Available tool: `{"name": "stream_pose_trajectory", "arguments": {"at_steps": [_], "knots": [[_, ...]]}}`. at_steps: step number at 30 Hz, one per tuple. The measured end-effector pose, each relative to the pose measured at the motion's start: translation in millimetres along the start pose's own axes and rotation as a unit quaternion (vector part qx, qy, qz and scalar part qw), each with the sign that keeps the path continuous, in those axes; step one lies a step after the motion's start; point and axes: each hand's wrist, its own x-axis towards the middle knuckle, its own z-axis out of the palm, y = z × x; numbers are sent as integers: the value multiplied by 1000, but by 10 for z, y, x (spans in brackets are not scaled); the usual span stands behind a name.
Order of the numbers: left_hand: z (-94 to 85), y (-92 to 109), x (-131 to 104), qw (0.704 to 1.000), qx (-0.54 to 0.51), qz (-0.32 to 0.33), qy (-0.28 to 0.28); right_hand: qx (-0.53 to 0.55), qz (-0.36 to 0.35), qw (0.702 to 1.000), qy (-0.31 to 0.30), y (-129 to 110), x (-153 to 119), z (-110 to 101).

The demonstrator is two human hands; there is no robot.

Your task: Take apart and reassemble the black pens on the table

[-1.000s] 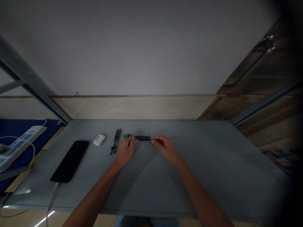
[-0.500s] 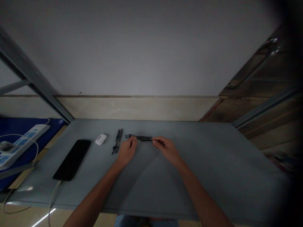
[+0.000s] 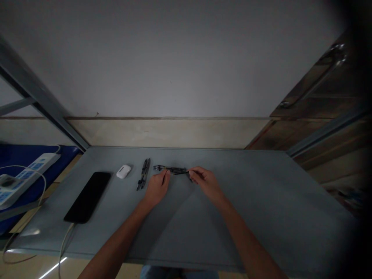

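Observation:
Between my two hands runs a thin dark pen-like piece point(image 3: 180, 173). My left hand point(image 3: 157, 186) pinches its left end, and my right hand point(image 3: 204, 181) pinches its right end with thumb and forefinger. Just behind my fingertips, a row of dark pens or pen parts point(image 3: 160, 167) lies sideways on the grey table point(image 3: 186, 232). Left of my left hand, a few more dark pens point(image 3: 143, 174) lie side by side, pointing away from me. The parts are too small and dim to tell apart.
A white earbud case point(image 3: 123, 171) and a black phone point(image 3: 88, 197) with a cable plugged in lie on the table's left side. Beyond the left edge, a white power strip point(image 3: 26, 178) rests on a blue surface point(image 3: 11, 153). A wall point(image 3: 174, 132) rises behind the table.
My right hand has shifted slightly right, and the thin piece between my fingers is tilted a little more. Both hands keep their pinch.

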Motion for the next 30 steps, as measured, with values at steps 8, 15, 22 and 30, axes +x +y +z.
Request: {"name": "stream_pose_trajectory", "arguments": {"at_steps": [8, 15, 22, 30], "knots": [[10, 20, -12, 1000, -26, -3, -6, -46, 9, 999, 15, 16, -15, 22], [2, -4, 11, 996, -82, -39, 22, 6, -14, 1000, -22, 17, -10, 34], [-29, -19, 26, 1000, -7, -13, 16, -17, 13, 1000, 5, -13, -49, 87], [16, 11, -36, 996, 69, 42, -27, -1, -20, 1000, 13, -19, -23, 59]]}}
